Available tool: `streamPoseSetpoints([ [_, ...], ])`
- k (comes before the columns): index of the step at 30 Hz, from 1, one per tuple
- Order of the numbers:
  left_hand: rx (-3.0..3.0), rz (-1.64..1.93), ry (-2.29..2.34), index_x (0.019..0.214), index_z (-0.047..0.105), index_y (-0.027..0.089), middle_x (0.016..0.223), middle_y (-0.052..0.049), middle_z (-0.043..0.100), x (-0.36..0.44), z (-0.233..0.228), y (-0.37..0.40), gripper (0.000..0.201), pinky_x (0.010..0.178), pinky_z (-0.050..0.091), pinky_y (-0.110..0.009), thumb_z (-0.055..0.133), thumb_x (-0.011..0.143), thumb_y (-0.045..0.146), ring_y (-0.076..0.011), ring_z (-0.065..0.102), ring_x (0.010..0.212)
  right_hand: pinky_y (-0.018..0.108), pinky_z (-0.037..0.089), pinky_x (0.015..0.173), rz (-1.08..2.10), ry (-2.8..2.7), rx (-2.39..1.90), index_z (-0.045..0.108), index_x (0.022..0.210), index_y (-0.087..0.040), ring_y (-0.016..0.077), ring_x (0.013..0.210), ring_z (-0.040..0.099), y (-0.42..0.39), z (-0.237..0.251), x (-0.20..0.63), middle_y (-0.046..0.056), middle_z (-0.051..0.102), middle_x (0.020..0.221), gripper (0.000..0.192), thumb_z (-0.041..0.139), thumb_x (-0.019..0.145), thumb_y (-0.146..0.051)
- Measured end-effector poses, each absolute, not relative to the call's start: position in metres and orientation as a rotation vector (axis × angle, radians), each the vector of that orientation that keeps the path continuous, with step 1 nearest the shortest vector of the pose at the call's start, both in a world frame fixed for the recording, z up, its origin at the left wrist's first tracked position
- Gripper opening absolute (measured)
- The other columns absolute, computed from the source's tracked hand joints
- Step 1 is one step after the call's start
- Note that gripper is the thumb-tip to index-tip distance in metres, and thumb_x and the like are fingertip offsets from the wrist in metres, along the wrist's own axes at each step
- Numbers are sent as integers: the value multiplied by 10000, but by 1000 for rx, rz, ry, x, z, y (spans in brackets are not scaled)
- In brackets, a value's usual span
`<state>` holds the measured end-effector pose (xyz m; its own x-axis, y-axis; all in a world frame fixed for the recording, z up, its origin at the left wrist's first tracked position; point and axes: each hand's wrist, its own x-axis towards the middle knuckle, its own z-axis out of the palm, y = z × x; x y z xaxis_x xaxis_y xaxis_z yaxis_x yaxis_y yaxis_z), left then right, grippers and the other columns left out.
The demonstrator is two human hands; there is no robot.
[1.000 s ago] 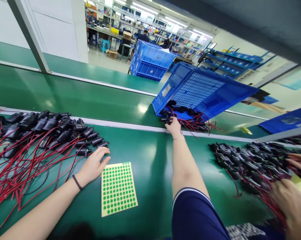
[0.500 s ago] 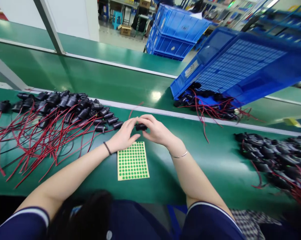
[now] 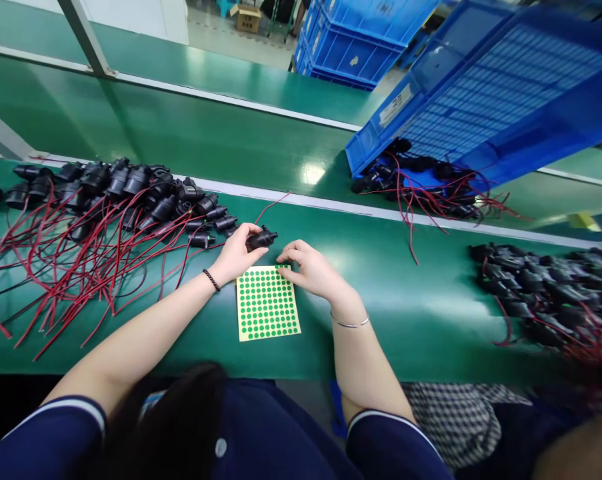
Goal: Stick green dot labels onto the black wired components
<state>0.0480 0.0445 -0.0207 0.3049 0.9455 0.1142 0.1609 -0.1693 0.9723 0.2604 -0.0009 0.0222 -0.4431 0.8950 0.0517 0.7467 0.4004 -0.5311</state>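
Closest to us on the green worktop (image 3: 405,313) is the sticker sheet (image 3: 267,303), yellow backing covered in little green dots, and our right hand (image 3: 315,270) has its fingers (image 3: 287,257) curled down on the sheet's top right corner, pinching at a dot from the look of it, though we can't really tell if one's lifted. The sheet isn't pinned by anything else, so it could just slide or curl up with the peel. Just past it our left hand (image 3: 237,253) is gripping a black connector (image 3: 261,237) with a red lead (image 3: 273,203) trailing off behind. That lead runs right next to the finished pile (image 3: 105,207) on the left, and honestly that's the snag risk: swing the part and the wire might drag a neighbour along. Further right there's another heap (image 3: 535,287), well apart. At the back the tipped blue crate (image 3: 481,100) has parts and wires spilling from its mouth, which looks ready to dump more onto the belt.
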Motion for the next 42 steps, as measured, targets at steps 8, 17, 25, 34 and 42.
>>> streamPoseSetpoints([
  [8,1328,1038,918,1021,541,187,1051,-52,647,46,-27,49,445,848,554,-329,792,654,211,-186,654,955,411,533,913,637,-2367,-1460,705,978,-183,248,1000,623,-1,23,254,96,615,1038,135,653,857,-213],
  [17,1236,1065,692,1113,480,223,1164,-66,610,45,-24,44,440,907,542,-332,741,763,284,-172,634,1035,412,524,879,545,-2420,-1491,713,848,-169,255,962,615,2,13,249,103,642,980,47,679,819,-156],
  [25,1589,1016,869,961,452,220,947,-9,622,39,-16,45,294,853,497,-306,671,765,207,-124,597,831,309,508,695,989,-1734,-1326,643,742,-196,158,781,604,-3,25,241,45,638,915,104,701,795,-264],
  [34,1839,916,924,948,501,204,937,-13,656,41,-9,40,209,811,488,-283,618,780,164,-143,612,860,281,479,702,1444,-1182,-1210,638,759,-173,108,689,580,-5,24,216,-8,635,775,168,752,716,-287],
  [42,1939,873,915,937,526,198,923,-8,644,40,-13,42,235,801,488,-288,571,731,96,-153,610,851,294,482,697,1367,-1255,-1285,633,761,-175,122,694,581,-6,23,212,-5,643,767,183,740,712,-314],
])
